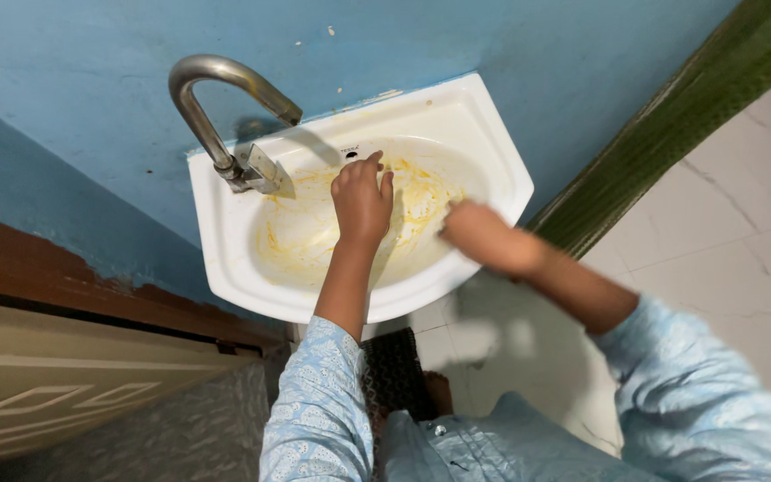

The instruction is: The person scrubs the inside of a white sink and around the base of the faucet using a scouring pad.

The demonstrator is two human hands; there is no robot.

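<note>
While left hand (360, 201) presses inside stained white sink (493, 170), right hand (484, 236) blurred, curved faucet (216, 98) behind

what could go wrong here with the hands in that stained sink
The left hand presses inside the white sink, on the yellow smears, so the residue could spread up the wall or onto the pale blue sleeve. The right hand is blurred above the front rim and might knock it. The curved metal tap stands near the left hand's fingers, which might bump it.
</note>
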